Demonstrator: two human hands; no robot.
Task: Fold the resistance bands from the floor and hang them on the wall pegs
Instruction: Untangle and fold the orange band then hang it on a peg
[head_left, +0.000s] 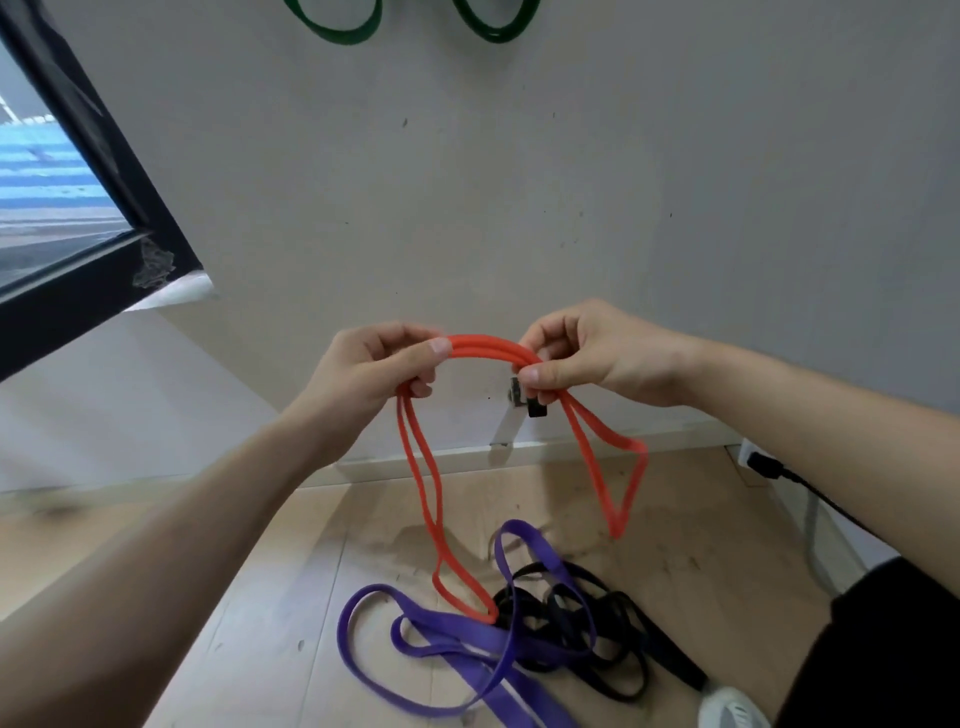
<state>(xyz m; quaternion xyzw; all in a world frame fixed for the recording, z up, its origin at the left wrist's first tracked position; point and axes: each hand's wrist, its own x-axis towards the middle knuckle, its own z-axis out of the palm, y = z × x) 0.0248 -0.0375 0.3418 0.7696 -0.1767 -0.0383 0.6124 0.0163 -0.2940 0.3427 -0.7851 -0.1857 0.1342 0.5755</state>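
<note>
An orange resistance band (488, 349) is gathered into several strands that arch between my two hands in front of the wall. My left hand (371, 369) pinches the left end of the arch and my right hand (582, 358) pinches the right end. Loops of the band hang down from each hand, the left loop reaching the floor. On the floor below lie a purple band (457, 639) and a tangled black band (576, 623). Two green bands (337, 28) hang on the wall at the top edge; their pegs are out of view.
A black-framed window (78, 197) stands at the left. A small black fitting (535, 408) sits low on the wall behind my right hand. A socket with a black cable (774, 467) is at the right. A shoe (732, 709) shows at the bottom right.
</note>
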